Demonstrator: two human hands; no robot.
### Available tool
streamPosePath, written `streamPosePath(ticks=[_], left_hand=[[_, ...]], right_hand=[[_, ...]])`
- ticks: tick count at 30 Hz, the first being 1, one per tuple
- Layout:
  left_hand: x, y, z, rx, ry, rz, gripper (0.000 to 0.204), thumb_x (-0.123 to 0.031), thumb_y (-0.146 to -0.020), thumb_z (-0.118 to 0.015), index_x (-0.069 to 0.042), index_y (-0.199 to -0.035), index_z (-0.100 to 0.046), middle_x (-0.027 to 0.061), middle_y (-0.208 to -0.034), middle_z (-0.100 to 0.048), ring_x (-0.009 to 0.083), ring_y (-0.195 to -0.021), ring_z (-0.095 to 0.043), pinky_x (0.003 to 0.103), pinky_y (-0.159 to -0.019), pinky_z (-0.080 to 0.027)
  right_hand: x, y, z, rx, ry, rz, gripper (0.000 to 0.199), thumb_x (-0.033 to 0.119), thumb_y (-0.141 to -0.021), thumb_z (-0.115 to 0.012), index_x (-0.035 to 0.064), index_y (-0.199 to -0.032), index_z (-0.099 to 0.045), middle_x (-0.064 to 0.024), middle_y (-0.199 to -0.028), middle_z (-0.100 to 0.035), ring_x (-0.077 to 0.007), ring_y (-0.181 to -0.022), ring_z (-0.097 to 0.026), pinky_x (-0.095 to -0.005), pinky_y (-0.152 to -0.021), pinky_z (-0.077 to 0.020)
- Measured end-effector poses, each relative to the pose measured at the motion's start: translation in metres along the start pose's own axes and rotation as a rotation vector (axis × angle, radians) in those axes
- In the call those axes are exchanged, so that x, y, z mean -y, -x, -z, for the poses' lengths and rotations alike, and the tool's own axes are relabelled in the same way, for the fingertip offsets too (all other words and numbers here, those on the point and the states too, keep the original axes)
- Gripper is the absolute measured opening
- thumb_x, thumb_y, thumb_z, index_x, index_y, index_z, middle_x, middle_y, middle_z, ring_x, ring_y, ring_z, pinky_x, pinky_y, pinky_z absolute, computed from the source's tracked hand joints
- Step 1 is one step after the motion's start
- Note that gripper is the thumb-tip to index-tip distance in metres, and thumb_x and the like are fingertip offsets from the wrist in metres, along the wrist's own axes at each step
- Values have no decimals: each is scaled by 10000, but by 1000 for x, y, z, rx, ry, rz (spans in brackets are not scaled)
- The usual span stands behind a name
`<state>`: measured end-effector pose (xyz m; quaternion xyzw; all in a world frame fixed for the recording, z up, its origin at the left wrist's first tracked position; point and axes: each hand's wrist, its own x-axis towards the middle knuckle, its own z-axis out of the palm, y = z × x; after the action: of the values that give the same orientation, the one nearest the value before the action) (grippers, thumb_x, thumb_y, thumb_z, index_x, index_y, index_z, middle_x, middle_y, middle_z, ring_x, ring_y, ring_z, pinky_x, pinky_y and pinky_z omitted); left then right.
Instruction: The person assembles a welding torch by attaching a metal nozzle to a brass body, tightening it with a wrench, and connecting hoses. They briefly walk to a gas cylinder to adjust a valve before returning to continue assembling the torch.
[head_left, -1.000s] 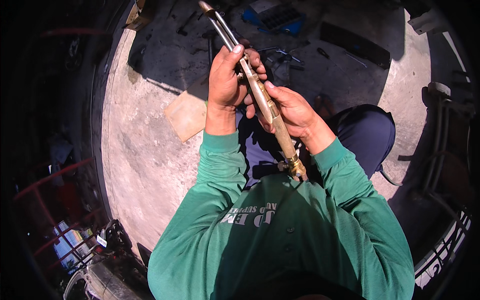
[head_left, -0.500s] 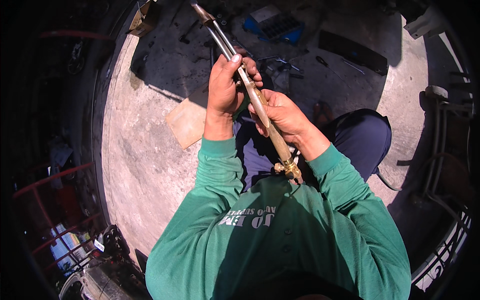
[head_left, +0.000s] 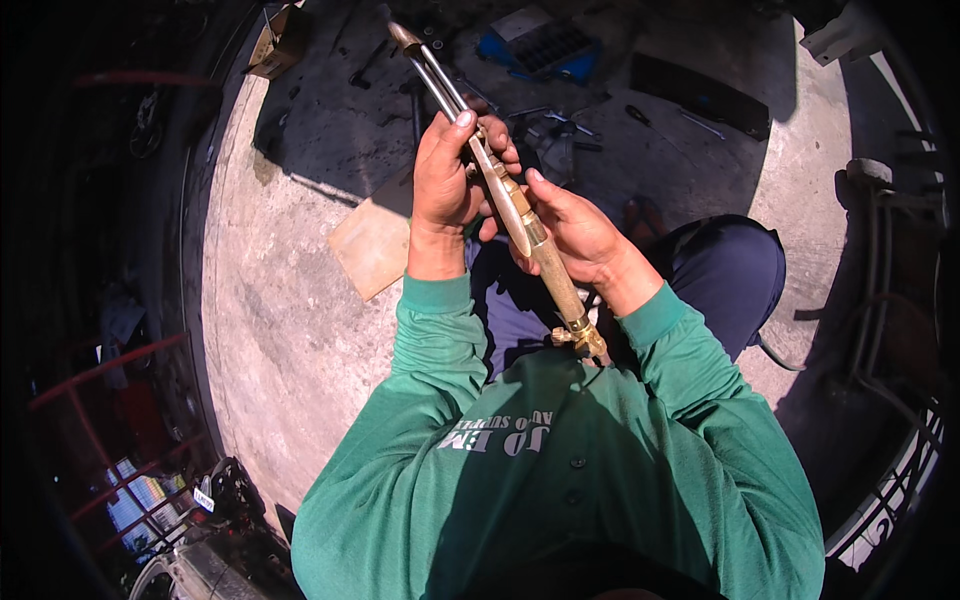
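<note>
A brass cutting torch (head_left: 555, 277) lies slanted across my view, its tip toward the far left and its valve end against my shirt. My left hand (head_left: 443, 180) is closed around its front part, where the steel tubes meet the brass body, with the thumb along the top. Around the middle of the torch curls my right hand (head_left: 580, 235). Its thumb is raised off the metal, while its fingers pass behind the body and are partly hidden. Brass valve knobs (head_left: 566, 337) show at the torch's near end.
A piece of tan board (head_left: 370, 245) lies on the concrete to the left. Beyond my hands are a blue tool case (head_left: 540, 50), scattered wrenches (head_left: 570, 124), a screwdriver (head_left: 637, 115) and a long dark panel (head_left: 700, 95). A cardboard box (head_left: 278, 42) stands far left.
My right thumb has lifted off the torch, and the right hand's grip has loosened. The left hand keeps its hold, and the torch has barely moved.
</note>
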<state>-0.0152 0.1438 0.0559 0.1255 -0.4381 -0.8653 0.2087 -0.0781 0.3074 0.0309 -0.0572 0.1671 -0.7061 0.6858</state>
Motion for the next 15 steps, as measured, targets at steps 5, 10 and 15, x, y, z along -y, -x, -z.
streamPosePath(ticks=[5, 10, 15], left_hand=[[-1, 1, -10, -17, -40, -3, 258, -227, -1040, -529, -17, -1190, -526, 122, -841, -596, 242, -763, -651, 359, -662, -603], [-6, 6, -11, -49, -49, -11, 245, -223, -1039, -531, -22, -1181, -534, 121, -834, -598, 240, -734, -649, 358, -642, -598], [-8, 6, -11, 17, -59, -22, 266, -236, -1034, -537, -42, -1213, -501, 111, -854, -624, 230, -746, -666, 361, -652, -601]], right_hand=[[-7, -1, 12, -98, 314, 80, 443, 404, -1043, -551, -14, -1180, -605, -162, -899, -716, -178, -560, -660, -257, -479, -543], [2, 6, -9, 3, -9, -10, 310, 315, -1029, -597, 11, -1093, -583, -145, -881, -701, -199, -574, -663, -270, -490, -538], [-10, 0, 4, -46, 250, 111, 290, 295, -1011, -633, 17, -1068, -576, -154, -886, -708, -199, -573, -664, -274, -502, -551]])
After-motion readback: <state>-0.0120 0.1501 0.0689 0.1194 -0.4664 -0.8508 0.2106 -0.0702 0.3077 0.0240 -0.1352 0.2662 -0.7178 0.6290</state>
